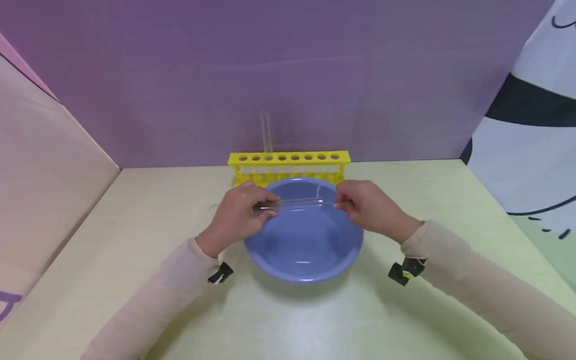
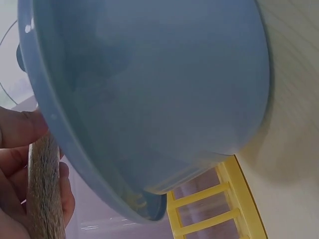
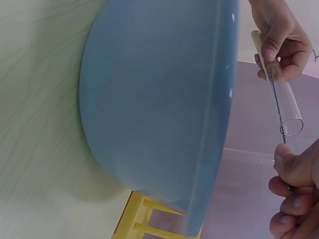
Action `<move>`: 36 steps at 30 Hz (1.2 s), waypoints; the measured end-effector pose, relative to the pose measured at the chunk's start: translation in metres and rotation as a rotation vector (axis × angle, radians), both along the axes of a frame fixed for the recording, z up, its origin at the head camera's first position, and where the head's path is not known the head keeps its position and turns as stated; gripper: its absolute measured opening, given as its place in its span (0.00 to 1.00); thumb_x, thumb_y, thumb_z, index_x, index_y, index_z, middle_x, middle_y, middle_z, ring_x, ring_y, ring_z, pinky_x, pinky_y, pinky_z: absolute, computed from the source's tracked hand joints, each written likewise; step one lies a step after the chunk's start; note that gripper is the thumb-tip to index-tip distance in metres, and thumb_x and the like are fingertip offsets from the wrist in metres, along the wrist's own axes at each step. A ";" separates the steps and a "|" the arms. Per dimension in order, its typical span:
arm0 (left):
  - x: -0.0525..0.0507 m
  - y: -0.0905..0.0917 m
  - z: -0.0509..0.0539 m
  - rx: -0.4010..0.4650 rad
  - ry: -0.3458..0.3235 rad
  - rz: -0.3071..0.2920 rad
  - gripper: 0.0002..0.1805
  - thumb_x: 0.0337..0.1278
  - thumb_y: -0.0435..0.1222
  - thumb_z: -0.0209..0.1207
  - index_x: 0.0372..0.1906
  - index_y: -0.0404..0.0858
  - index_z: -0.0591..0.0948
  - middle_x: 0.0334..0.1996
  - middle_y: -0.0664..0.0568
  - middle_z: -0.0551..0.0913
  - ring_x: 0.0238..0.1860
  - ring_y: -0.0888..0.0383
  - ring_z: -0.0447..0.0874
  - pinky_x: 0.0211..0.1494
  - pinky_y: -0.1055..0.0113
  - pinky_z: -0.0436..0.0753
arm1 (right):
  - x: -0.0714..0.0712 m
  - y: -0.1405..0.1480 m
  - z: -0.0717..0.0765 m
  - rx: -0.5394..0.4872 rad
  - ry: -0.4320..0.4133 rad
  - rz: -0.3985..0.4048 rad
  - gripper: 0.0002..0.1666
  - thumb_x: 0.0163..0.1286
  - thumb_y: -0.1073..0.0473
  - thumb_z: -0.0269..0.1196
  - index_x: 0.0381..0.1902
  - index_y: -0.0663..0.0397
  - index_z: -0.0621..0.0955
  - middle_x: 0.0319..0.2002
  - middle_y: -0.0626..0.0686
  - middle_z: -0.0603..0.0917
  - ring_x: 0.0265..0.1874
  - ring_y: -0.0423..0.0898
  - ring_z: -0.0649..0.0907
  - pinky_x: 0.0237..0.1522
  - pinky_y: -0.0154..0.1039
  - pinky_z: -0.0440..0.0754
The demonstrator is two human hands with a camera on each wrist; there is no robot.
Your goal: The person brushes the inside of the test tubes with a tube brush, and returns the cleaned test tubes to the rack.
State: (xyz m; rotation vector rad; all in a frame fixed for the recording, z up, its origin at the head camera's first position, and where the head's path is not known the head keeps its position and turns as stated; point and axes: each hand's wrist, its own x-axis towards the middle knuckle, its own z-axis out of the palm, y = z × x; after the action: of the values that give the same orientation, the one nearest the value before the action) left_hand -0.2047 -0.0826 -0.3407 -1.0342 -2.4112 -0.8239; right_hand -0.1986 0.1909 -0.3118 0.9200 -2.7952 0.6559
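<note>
Over the basin, my left hand grips a clear glass test tube near its closed end, thumb on one side and fingers on the other. Inside the tube is a test tube brush, its tan bristles lying within the part that the left hand holds. The brush's twisted wire handle runs out of the tube's open mouth. My right hand pinches that wire just outside the mouth. Tube and brush lie roughly level above the blue basin, whose rim is beneath both hands.
Behind the basin stands a yellow test tube rack with a row of round holes. One clear test tube stands upright in it. A purple wall rises at the table's back edge. The pale tabletop extends on both sides.
</note>
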 end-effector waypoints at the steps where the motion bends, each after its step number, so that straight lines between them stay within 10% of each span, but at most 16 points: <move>1: 0.000 0.000 0.000 -0.008 -0.006 0.000 0.11 0.42 0.33 0.72 0.36 0.37 0.87 0.30 0.53 0.86 0.28 0.61 0.74 0.30 0.71 0.74 | 0.001 0.000 -0.001 0.005 0.021 0.007 0.09 0.59 0.70 0.65 0.23 0.55 0.77 0.23 0.49 0.79 0.22 0.42 0.75 0.26 0.37 0.76; 36: -0.008 -0.003 0.018 -0.197 -0.284 -0.140 0.09 0.59 0.32 0.60 0.42 0.34 0.85 0.33 0.52 0.86 0.26 0.65 0.77 0.32 0.69 0.77 | 0.003 -0.008 -0.027 0.047 0.598 0.216 0.14 0.47 0.79 0.64 0.23 0.60 0.73 0.25 0.53 0.76 0.23 0.47 0.77 0.26 0.37 0.77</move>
State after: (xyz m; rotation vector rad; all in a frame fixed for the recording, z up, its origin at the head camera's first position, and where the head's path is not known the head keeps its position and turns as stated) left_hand -0.2127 -0.0859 -0.3230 -1.2463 -2.7285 -0.8422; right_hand -0.1958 0.1826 -0.3383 1.2010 -2.2081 0.2706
